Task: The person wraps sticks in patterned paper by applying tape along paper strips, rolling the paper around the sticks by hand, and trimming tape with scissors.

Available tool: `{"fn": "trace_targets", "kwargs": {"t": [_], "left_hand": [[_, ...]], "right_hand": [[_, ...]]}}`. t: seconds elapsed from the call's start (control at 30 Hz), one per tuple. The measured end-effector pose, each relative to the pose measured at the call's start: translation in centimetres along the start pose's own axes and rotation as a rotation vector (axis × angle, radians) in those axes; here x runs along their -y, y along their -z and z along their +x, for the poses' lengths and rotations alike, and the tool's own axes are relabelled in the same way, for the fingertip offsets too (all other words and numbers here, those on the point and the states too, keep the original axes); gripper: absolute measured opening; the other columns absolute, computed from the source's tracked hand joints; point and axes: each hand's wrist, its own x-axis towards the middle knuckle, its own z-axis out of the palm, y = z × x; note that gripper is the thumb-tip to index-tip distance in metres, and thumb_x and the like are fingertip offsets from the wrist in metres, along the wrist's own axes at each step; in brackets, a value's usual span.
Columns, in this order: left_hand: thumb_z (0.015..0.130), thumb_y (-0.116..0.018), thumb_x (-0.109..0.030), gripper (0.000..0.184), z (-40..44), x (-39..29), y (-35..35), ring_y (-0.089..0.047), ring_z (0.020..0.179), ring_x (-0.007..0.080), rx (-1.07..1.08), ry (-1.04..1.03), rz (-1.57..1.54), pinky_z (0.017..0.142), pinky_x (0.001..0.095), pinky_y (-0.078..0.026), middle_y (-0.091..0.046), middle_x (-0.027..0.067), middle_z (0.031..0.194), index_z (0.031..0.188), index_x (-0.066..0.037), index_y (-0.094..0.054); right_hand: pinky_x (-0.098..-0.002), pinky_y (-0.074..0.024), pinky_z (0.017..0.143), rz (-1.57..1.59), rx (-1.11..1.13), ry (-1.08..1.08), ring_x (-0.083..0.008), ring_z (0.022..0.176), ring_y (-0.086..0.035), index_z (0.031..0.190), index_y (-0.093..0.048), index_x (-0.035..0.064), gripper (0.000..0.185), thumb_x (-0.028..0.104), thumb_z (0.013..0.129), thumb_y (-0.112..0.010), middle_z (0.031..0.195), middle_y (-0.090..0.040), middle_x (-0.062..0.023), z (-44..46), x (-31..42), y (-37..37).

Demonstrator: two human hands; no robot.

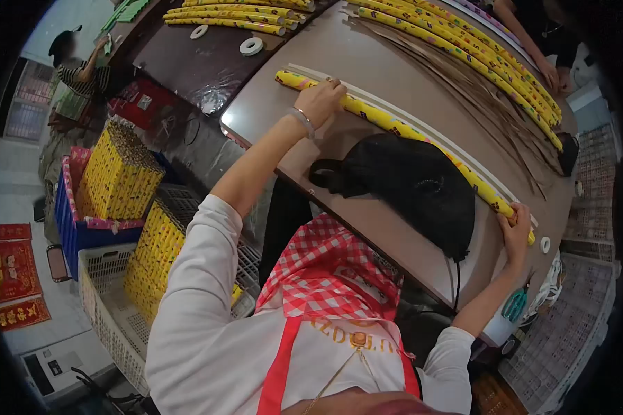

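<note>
A yellow patterned roll (408,129) lies slantwise across the table (256,104), with a pale strip along its far side. My left hand (320,104) is closed over the roll near its far-left end, which pokes out beyond my fingers. Near the opposite end, my right hand (514,232) grips the same roll, thumb and fingers around it. On my side of the roll rests a black drawstring bag (412,183), close against it and partly covering the tabletop.
Several yellow rolls (477,59) and brown strips (457,83) lie at the back right. Rolls of tape (251,46) sit on the dark table. Crates (93,277) with stacked yellow rolls stand at left. Scissors (516,304) are at lower right. Other people (76,76) are nearby.
</note>
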Motion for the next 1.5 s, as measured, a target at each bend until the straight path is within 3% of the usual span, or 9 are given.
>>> {"fn": "trace_targets", "kwargs": {"t": [0.17, 0.33, 0.5, 0.57, 0.7, 0.83, 1.03, 1.2, 1.5], "left_hand": [[0.069, -0.064, -0.011, 0.025, 0.4, 0.2, 0.4, -0.056, 0.087, 0.0271, 0.04, -0.02, -0.009, 0.074, 0.0351, -0.045, -0.054, 0.0083, 0.097, 0.093, -0.006, -0.055], [0.071, -0.061, -0.011, 0.026, 0.7, 0.7, -0.1, -0.057, 0.09, 0.0263, 0.099, -0.013, -0.02, 0.076, 0.0339, -0.046, -0.056, 0.0085, 0.101, 0.097, -0.006, -0.057], [0.073, -0.059, -0.01, 0.027, 1.0, 0.3, -0.1, -0.057, 0.091, 0.0267, 0.159, 0.026, 0.018, 0.076, 0.0336, -0.047, -0.058, 0.0106, 0.101, 0.1, -0.006, -0.057], [0.071, -0.057, -0.005, 0.011, 0.6, -0.5, 0.0, -0.058, 0.086, 0.0259, -0.012, 0.019, -0.012, 0.074, 0.0336, -0.047, -0.058, 0.0111, 0.091, 0.082, -0.006, -0.056], [0.076, -0.054, -0.007, 0.019, -0.3, -1.4, 0.6, -0.057, 0.082, 0.0284, 0.052, 0.063, -0.009, 0.071, 0.0368, -0.047, -0.057, 0.0127, 0.088, 0.094, -0.005, -0.05], [0.075, -0.053, -0.005, 0.014, -1.2, -1.4, 0.6, -0.056, 0.084, 0.0292, 0.002, 0.05, -0.046, 0.071, 0.0364, -0.047, -0.056, 0.0126, 0.087, 0.088, -0.003, -0.048], [0.076, -0.05, -0.006, 0.016, -1.0, -1.5, 0.4, -0.055, 0.093, 0.0268, 0.045, 0.067, 0.022, 0.087, 0.0338, -0.042, -0.058, 0.0141, 0.096, 0.091, -0.002, -0.055], [0.078, -0.047, -0.007, 0.029, -1.3, -0.6, -1.2, -0.044, 0.114, 0.0274, 0.012, 0.003, -0.019, 0.099, 0.0362, -0.032, -0.052, 0.0156, 0.111, 0.106, 0.0, -0.05], [0.081, -0.054, -0.029, 0.052, -1.5, -1.0, -2.2, -0.036, 0.121, 0.0278, -0.004, 0.021, 0.064, 0.101, 0.0373, -0.028, -0.043, 0.0147, 0.124, 0.122, 0.001, -0.04]], "right_hand": [[-0.0318, -0.0376, 0.076, -0.001, -0.002, 0.034, -0.0244, 0.086, -0.047, 0.094, -0.052, 0.0024, 0.028, 0.016, 0.074, -0.065, 0.093, -0.048, -0.0076, 0.1, -0.4, 0.2], [-0.0366, -0.0366, 0.082, -0.133, -0.02, 0.05, -0.0269, 0.095, -0.047, 0.101, -0.055, 0.004, 0.035, 0.032, 0.079, -0.061, 0.101, -0.048, -0.0093, 0.0, -1.6, -0.1], [-0.0365, -0.035, 0.083, -0.177, -0.069, 0.089, -0.0271, 0.094, -0.046, 0.1, -0.055, 0.0055, 0.032, 0.029, 0.08, -0.061, 0.099, -0.047, -0.0098, 0.2, -2.5, -0.7], [-0.0365, -0.0346, 0.083, -0.2, -0.061, 0.121, -0.0271, 0.093, -0.046, 0.101, -0.054, 0.0064, 0.032, 0.028, 0.078, -0.062, 0.098, -0.047, -0.0094, 0.1, -1.9, -0.6], [-0.0371, -0.0344, 0.082, -0.269, -0.022, 0.029, -0.0267, 0.09, -0.046, 0.102, -0.05, 0.0088, 0.037, 0.024, 0.073, -0.065, 0.097, -0.048, -0.0077, -0.2, -0.7, -0.7], [-0.0363, -0.0358, 0.08, -0.258, -0.069, 0.097, -0.0269, 0.088, -0.048, 0.1, -0.05, 0.0074, 0.034, 0.02, 0.072, -0.066, 0.096, -0.05, -0.0085, -1.4, -1.0, -0.8], [-0.0362, -0.0373, 0.08, -0.148, -0.011, 0.084, -0.0277, 0.091, -0.048, 0.099, -0.052, 0.0049, 0.03, 0.016, 0.075, -0.065, 0.096, -0.049, -0.0097, -1.5, -0.2, -0.5], [-0.0367, -0.0352, 0.083, -0.251, -0.063, 0.154, -0.0274, 0.095, -0.046, 0.1, -0.053, 0.0055, 0.03, 0.021, 0.076, -0.064, 0.101, -0.047, -0.0093, -1.4, -1.7, -0.5], [-0.0389, -0.0291, 0.087, -0.259, -0.04, 0.132, -0.0257, 0.099, -0.047, 0.099, -0.053, 0.0074, 0.031, 0.029, 0.079, -0.06, 0.102, -0.049, -0.0077, -1.0, -1.0, -0.5]]}}
